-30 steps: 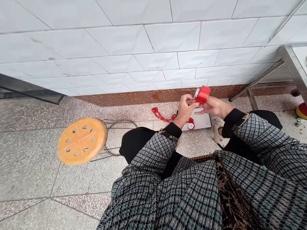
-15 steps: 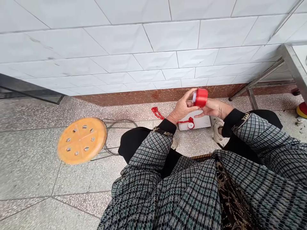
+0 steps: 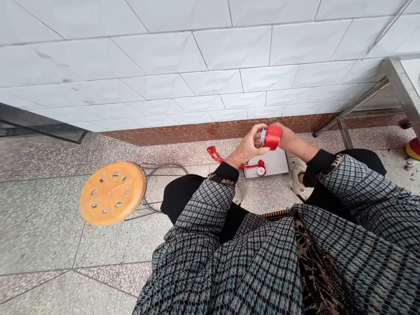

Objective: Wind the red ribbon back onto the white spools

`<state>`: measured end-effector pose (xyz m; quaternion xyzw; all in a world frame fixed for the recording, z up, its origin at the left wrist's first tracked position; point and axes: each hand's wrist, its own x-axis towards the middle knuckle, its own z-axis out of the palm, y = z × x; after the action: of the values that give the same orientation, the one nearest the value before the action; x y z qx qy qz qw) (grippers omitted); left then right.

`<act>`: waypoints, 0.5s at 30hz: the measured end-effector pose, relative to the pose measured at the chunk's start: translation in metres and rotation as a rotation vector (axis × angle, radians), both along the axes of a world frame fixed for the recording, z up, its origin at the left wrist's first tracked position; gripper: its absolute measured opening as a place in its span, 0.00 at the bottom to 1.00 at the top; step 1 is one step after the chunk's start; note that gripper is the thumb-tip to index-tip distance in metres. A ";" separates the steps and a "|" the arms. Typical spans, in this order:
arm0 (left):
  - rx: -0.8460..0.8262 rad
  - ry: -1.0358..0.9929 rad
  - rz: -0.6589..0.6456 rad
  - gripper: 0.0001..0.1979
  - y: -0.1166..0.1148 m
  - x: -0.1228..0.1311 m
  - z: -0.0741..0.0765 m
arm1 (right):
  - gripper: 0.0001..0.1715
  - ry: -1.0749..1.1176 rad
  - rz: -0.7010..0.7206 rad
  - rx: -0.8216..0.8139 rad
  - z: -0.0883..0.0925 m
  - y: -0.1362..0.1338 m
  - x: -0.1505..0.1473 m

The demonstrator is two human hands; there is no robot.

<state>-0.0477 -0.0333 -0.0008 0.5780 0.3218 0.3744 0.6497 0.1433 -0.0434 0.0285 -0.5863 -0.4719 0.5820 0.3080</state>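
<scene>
A roll of red satin ribbon (image 3: 272,137) with a pale core is held up in front of me. My left hand (image 3: 247,146) grips its near side, and my right hand (image 3: 287,136) curls over its far end. Below the hands, a white board or flat box (image 3: 267,164) lies on the floor. A red cord (image 3: 215,154) runs along the floor to its left and leads to a small white spool with red ribbon (image 3: 260,169) at the board's edge.
An orange perforated stool seat (image 3: 112,193) on wire legs stands to the left. White wall tiles (image 3: 213,83) and a brown skirting (image 3: 197,133) lie ahead. A metal table frame (image 3: 348,118) stands at right, and my shoe (image 3: 298,181) rests beside the board.
The ribbon roll has turned, with its pale core now facing left. My right hand has moved from beneath the roll to over its far end, and the roll has dropped slightly.
</scene>
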 end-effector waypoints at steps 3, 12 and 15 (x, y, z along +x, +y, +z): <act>-0.057 -0.004 -0.016 0.38 0.001 -0.001 -0.005 | 0.19 -0.457 0.106 0.421 0.003 0.003 0.006; -0.245 -0.108 0.077 0.30 -0.016 0.016 -0.014 | 0.21 -1.235 0.333 0.790 0.019 0.011 0.019; -0.243 -0.157 0.058 0.23 -0.019 0.017 -0.012 | 0.22 -1.289 0.333 0.825 0.018 0.018 0.026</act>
<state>-0.0310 -0.0524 -0.0126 0.4546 0.3296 0.3955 0.7269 0.1696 -0.0258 0.0468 -0.5684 -0.8174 -0.0571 0.0748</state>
